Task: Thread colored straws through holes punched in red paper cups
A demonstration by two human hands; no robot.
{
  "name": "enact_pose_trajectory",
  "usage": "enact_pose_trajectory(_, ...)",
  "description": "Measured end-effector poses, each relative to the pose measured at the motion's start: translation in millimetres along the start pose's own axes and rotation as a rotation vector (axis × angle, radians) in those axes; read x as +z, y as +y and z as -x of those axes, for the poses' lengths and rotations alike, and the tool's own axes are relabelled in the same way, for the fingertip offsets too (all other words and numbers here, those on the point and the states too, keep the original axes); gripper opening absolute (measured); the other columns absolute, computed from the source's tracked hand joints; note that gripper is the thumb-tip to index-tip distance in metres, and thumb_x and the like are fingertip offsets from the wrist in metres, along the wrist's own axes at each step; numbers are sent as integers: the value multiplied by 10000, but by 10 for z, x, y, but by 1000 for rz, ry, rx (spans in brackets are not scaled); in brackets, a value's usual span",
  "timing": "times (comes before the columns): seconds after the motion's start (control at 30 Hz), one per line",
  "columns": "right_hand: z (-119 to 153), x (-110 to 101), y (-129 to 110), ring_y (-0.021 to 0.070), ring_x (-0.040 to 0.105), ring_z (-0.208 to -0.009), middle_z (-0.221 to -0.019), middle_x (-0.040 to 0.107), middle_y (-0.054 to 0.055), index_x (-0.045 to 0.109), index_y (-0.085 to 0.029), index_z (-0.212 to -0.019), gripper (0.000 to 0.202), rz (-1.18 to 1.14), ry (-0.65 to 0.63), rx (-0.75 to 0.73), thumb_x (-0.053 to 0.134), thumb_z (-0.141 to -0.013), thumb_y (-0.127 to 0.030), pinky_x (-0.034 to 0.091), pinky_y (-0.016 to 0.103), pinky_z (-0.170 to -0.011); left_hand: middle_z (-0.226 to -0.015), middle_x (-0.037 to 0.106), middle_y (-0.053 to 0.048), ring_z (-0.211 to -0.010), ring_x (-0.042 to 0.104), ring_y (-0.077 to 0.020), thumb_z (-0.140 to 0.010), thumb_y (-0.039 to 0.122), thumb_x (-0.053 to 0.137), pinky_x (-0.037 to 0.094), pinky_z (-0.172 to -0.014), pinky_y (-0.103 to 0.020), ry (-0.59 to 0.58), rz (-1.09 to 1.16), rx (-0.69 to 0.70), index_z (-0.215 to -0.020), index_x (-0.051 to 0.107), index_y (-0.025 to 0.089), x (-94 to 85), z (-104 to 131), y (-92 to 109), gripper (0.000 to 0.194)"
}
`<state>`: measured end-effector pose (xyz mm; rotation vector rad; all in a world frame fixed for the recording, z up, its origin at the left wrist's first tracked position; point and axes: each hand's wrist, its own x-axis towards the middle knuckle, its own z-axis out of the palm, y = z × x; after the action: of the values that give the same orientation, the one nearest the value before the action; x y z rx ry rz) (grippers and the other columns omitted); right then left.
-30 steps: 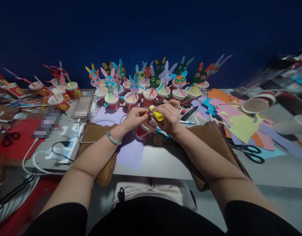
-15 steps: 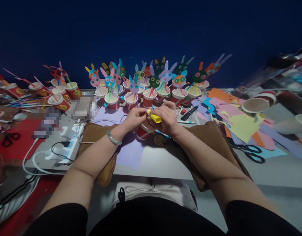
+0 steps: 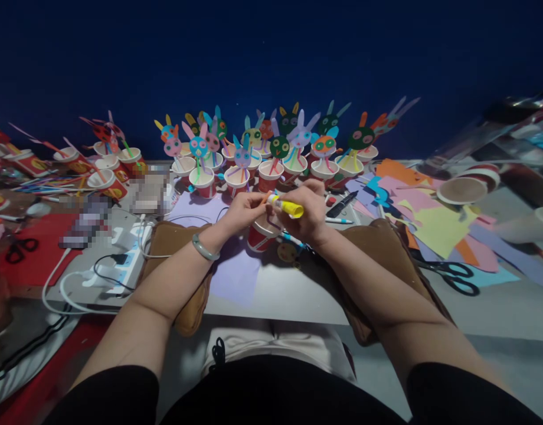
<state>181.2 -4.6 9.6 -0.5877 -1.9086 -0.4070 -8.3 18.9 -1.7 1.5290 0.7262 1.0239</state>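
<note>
My right hand (image 3: 310, 211) is closed round a yellow glue stick (image 3: 293, 208), its white end pointing left. My left hand (image 3: 241, 213) pinches a small orange piece (image 3: 265, 199), apparently paper, right at that white end. Just under both hands stands a red paper cup (image 3: 261, 237) with a purple strip at its rim; the hands partly cover it. Beside the cup, in the shadow of my right hand, lies a small yellowish disc with a face (image 3: 287, 252).
Several red cups with paper rabbit heads (image 3: 270, 171) stand along the back. Paper scraps (image 3: 440, 227) and black scissors (image 3: 452, 276) lie at right. Brown cushions (image 3: 386, 260) lie under my forearms. A power strip (image 3: 128, 262) with cables and a phone (image 3: 86, 221) are at left.
The glue stick in my right hand has shifted slightly right and tilted toward level. More of the orange piece shows in my left fingers, which stay almost in place.
</note>
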Motion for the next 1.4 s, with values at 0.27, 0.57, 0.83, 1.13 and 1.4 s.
enact_pose_trajectory(0.27,70,58,80,181,655,-711,-858,759,26,640,-225,-1090,193,146,-81,23,597,-1014,-397,419,413,-887,-771,744,-46,-743,671,-153,-759,461,827,541,-726,-253,-49,-36,-8,-822,782,92,16,36,21,377)
enact_pose_trajectory(0.57,82,28,64,224,646,-753,-880,751,55,655,-228,-1066,267,63,88,195,622,-994,-484,464,444,-855,-816,770,-69,-767,700,-173,-747,534,855,567,-748,-285,-22,-27,-7,-901,786,100,-12,15,-27,465)
enact_pose_trajectory(0.83,103,85,52,180,671,-720,-862,767,32,676,-219,-1080,229,88,-106,62,606,-1013,-427,429,410,-885,-795,764,-53,-777,690,-165,-756,477,837,551,-753,-261,-26,-41,14,-831,786,106,-4,15,-13,382)
enact_pose_trajectory(1.13,85,26,77,234,668,-789,-904,760,65,643,-233,-1084,228,57,81,254,600,-1010,-445,470,440,-855,-794,756,-56,-748,683,-157,-742,516,854,549,-748,-270,-31,-5,-18,-875,777,102,9,23,-34,441)
enact_pose_trajectory(1.4,107,78,50,183,664,-724,-869,763,35,675,-225,-1086,240,73,-135,39,598,-1012,-440,421,417,-886,-806,751,-55,-808,687,-181,-765,457,815,547,-784,-278,-23,-66,14,-824,774,105,-7,15,-8,359)
